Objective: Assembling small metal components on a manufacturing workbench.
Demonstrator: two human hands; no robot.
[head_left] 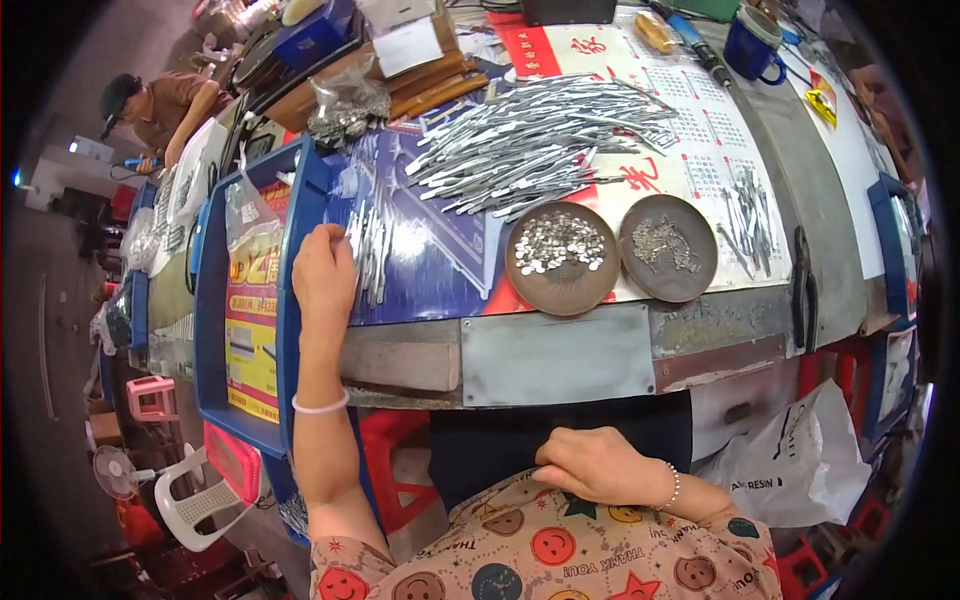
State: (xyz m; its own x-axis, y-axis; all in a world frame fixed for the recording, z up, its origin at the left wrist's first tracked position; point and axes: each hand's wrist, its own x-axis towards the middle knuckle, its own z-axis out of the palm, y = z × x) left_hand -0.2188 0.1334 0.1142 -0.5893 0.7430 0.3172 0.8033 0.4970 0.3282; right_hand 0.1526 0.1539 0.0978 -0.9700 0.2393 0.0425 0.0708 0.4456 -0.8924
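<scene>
My left hand (325, 268) is closed, its fingers curled at the right rim of a blue plastic tray (308, 200). Whatever it may hold is hidden. Right beside it lies a small group of thin metal strips (372, 255). My right hand (597, 465) rests low against my patterned garment (560, 545), fingers curled in; anything inside them cannot be made out. A large heap of silvery metal strips (530, 140) spreads over the table. Nearer stand a round brown dish of shiny discs (560, 243) and another dish of small metal pieces (664, 240).
Pliers (803, 290) lie at the table's right edge, near more strips (750, 220). A blue mug (755, 45) and a blue pen-shaped tool (700, 45) are at the back. A bag of metal parts (348, 105) sits back left. Another person (165, 110) works at far left.
</scene>
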